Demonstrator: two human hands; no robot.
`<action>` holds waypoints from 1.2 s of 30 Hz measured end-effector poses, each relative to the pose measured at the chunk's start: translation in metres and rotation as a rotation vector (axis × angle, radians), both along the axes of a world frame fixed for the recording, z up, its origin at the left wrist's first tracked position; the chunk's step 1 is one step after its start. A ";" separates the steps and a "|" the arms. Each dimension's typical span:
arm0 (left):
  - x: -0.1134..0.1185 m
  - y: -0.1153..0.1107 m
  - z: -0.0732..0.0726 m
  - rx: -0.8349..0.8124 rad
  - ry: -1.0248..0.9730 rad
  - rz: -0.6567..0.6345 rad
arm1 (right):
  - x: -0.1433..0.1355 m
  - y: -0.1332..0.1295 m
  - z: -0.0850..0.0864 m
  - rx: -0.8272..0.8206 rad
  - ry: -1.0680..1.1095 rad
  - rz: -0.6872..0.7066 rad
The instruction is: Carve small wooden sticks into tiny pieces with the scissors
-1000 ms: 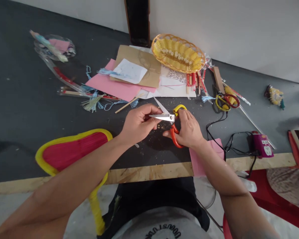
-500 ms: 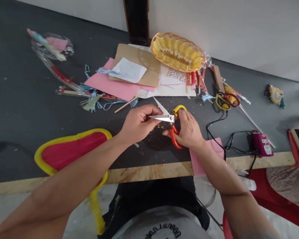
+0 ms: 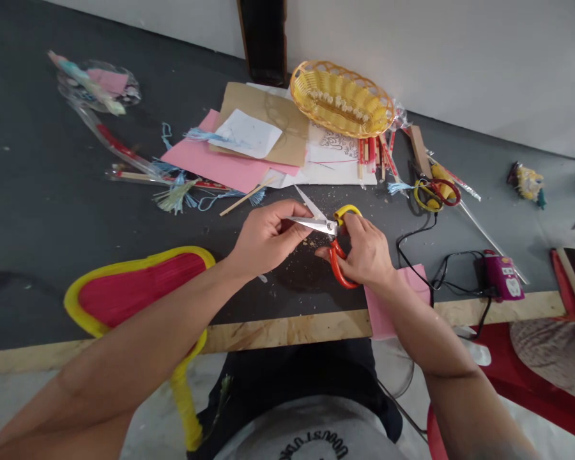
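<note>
My right hand (image 3: 367, 248) grips a pair of scissors (image 3: 332, 227) by its handles, one loop yellow and the other red-orange. The blades are spread apart and point left. My left hand (image 3: 269, 237) is closed in a pinch beside the blades, with its fingertips right at them. Whatever it pinches is too small or too hidden to make out. Small pale crumbs (image 3: 311, 244) are scattered on the dark tabletop under the scissors. Below my left forearm lies a magenta fan shape with a fuzzy yellow border (image 3: 138, 289).
Behind my hands are pink paper (image 3: 211, 160), brown card (image 3: 268, 121), a thin wooden stick (image 3: 246, 197) and a yellow woven basket (image 3: 342, 99). To the right lie a second pair of scissors (image 3: 430, 197), a black cable and a purple box (image 3: 504, 276). Pink paper (image 3: 382, 306) overhangs the wooden table edge.
The scissors and my right hand have shifted very slightly right and down, with the blades still apart. My left hand keeps its pinch in nearly the same place.
</note>
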State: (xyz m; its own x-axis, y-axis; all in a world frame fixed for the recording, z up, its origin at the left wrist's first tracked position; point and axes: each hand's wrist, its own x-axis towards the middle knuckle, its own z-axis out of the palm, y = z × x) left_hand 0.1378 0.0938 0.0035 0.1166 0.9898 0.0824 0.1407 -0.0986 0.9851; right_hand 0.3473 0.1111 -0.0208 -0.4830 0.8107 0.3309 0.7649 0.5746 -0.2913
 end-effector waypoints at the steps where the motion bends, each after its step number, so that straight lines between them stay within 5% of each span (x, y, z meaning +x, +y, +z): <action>1: 0.000 0.000 0.000 0.004 -0.002 0.006 | 0.000 0.001 0.000 0.007 0.000 -0.001; 13: -0.002 -0.002 0.004 0.101 0.150 0.039 | -0.005 0.001 -0.003 -0.004 -0.008 -0.015; 36: 0.001 -0.002 0.002 0.033 0.044 0.006 | 0.000 0.000 0.001 0.006 0.036 0.003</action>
